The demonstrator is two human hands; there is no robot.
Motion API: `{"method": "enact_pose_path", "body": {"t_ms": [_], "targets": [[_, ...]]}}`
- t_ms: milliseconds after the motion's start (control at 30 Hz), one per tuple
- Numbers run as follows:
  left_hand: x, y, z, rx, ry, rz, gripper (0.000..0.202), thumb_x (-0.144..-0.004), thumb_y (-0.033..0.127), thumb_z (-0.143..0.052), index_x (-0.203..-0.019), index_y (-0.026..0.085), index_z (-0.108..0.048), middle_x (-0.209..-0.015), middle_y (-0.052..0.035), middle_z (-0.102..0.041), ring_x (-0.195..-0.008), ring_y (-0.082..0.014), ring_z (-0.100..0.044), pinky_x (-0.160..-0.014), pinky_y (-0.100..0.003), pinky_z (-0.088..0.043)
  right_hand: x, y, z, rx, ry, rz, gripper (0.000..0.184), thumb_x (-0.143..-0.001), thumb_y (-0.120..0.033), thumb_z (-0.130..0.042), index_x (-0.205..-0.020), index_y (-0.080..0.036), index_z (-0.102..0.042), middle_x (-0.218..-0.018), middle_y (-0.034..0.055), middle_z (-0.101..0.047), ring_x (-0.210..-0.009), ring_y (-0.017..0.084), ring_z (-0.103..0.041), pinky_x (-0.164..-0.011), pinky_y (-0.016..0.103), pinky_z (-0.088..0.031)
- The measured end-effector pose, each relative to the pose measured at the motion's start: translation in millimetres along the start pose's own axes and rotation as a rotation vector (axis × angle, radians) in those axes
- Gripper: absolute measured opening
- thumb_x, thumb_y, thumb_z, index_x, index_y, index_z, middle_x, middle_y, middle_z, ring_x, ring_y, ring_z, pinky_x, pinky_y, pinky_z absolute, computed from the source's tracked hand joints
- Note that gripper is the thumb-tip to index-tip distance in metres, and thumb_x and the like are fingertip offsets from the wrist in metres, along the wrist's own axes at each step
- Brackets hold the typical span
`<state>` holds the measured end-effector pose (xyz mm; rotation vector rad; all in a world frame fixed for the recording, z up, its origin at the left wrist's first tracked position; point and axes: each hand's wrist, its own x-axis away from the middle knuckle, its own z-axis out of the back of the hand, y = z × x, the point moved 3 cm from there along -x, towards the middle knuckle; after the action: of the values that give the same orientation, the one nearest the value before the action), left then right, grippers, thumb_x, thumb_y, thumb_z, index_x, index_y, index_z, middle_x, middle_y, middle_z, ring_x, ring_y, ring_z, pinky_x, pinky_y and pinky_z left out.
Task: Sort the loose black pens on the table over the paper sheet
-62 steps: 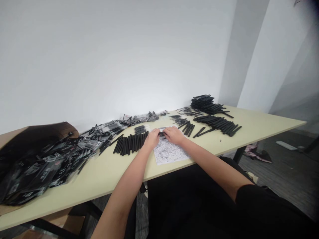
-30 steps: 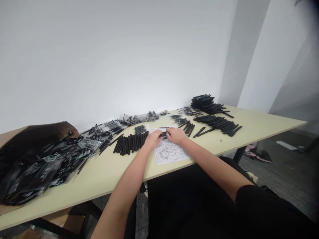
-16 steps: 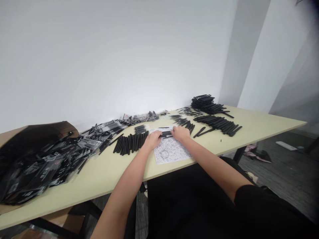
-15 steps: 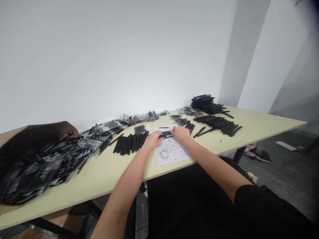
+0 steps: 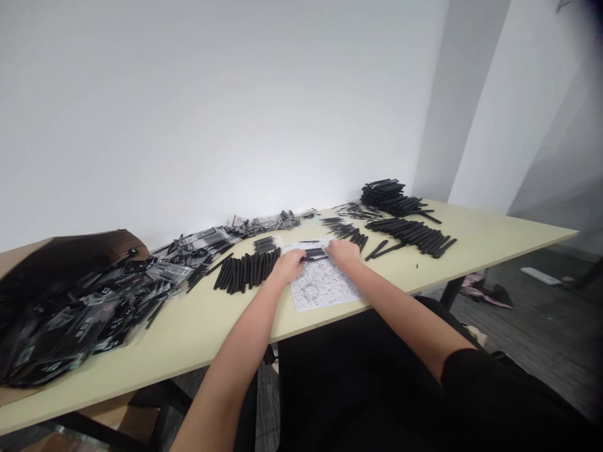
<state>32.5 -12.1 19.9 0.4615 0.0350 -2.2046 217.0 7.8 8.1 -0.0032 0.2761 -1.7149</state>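
on the printed sheet, both hands press black pens flat.

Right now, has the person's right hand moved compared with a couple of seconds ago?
Yes. The right hand has slid toward the person's right along the top edge of the printed paper, farther from the left hand.

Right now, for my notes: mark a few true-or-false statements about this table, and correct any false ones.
The right hand rests on a printed sheet: true.
A small bundle of black sticks lies on the sheet between the hands: true.
The left hand is holding a white bin: false; it lies at the sheet's edge, beside a row of black sticks.
Plastic packets are piled in a metal tray: false; they spill from a brown cardboard box at the left end of the table.
A tall stack of sticks stands toward the far right: true.
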Motion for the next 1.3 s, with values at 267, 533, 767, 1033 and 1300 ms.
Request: {"method": "enact_pose_path", "body": {"t_ms": [267, 533, 767, 1033, 1300], "targets": [[-0.3, -1.8, -1.5, -0.003, -0.015, 0.003, 0.020, -0.081, 0.010, -0.049, -0.091, 0.018, -0.064, -0.099, -0.0091, -0.068, -0.092, -0.0221, -0.063, -0.079, -0.030, -0.049, -3.2, 1.8, -2.5, -0.016, 0.008, -0.025, 0.035, -0.088, -0.027, -0.044, -0.110, -0.020, -0.070, -0.105, 0.0149, -0.070, -0.099, 0.027, -0.066, -0.074, 0.032, -0.047], [-0.5, -3.5, -2.5, 0.001, -0.019, 0.009, 0.020, -0.081, 0.010, -0.051, -0.093, 0.019, -0.065, -0.098, -0.0085, -0.068, -0.092, -0.0216, -0.063, -0.079, -0.029, -0.049, -3.2, 2.9, -3.1, -0.025, -0.002, -0.042, 0.035, -0.091, -0.025, -0.042, -0.108, -0.018, -0.071, -0.105, 0.0164, -0.070, -0.100, 0.026, -0.066, -0.076, 0.032, -0.047], [-0.1, -3.5, -1.7, -0.032, -0.008, 0.010, 0.017, -0.083, 0.012, -0.049, -0.092, 0.019, -0.062, -0.100, -0.0082, -0.068, -0.092, -0.0216, -0.063, -0.077, -0.028, -0.048, 1.6, 0.1, -0.3, -0.033, 0.033, -0.003, 0.038, -0.096, -0.030, -0.033, -0.111, -0.016, -0.065, -0.106, 0.0163, -0.069, -0.098, 0.025, -0.066, -0.076, 0.032, -0.045], [0.8, -6.0, -2.4, -0.060, 0.077, 0.092, 0.015, -0.093, 0.029, -0.045, -0.098, 0.019, -0.055, -0.104, -0.0102, -0.065, -0.094, -0.0222, -0.062, -0.076, -0.030, -0.047, 19.6, -20.1, 4.2, 0.042, 0.217, 0.340, 0.035, -0.100, -0.034, -0.028, -0.114, -0.020, -0.056, -0.110, 0.0118, -0.066, -0.092, 0.021, -0.065, -0.071, 0.028, -0.040], [2.5, -5.6, 0.6, -0.059, 0.039, 0.151, 0.019, -0.095, 0.034, -0.041, -0.099, 0.019, -0.052, -0.103, -0.0103, -0.065, -0.095, -0.0230, -0.062, -0.077, -0.031, -0.046, 35.5, -32.7, 7.1, 0.032, 0.313, 0.610, 0.037, -0.100, -0.033, -0.027, -0.113, -0.019, -0.059, -0.109, 0.0093, -0.067, -0.089, 0.019, -0.062, -0.064, 0.026, -0.032]]}}
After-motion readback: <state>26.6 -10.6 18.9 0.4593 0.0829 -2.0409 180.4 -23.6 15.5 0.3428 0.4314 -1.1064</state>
